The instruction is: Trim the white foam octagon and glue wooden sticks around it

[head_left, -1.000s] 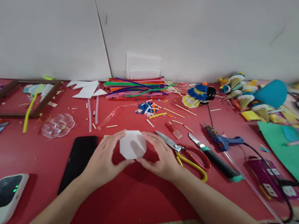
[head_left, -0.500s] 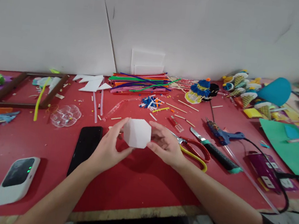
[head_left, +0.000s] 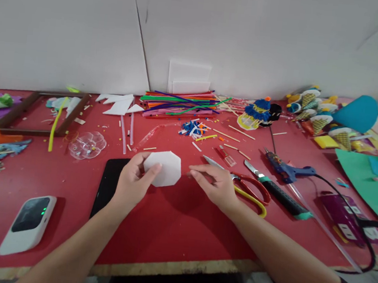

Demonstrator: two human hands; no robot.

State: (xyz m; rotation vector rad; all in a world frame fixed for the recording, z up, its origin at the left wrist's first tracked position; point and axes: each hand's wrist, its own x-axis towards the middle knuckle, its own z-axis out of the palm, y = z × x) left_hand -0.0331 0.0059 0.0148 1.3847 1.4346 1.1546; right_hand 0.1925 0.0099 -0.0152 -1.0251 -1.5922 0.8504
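My left hand pinches a white octagonal foam piece by its left edge, thumb on top, holding it just above the red table. My right hand hovers to the right of the piece, a small gap away, fingers loosely stretched and holding nothing. Red-and-yellow scissors lie right behind that hand. A black phone lies under my left hand.
A utility knife, a blue glue gun with its cable, and a purple power strip lie to the right. Coloured straws are stacked by the wall. A white device sits front left. Paper crafts crowd the right corner.
My right hand has let go of the white piece and drawn slightly right. The left hand alone now holds it, tilted flatter and a little lower.
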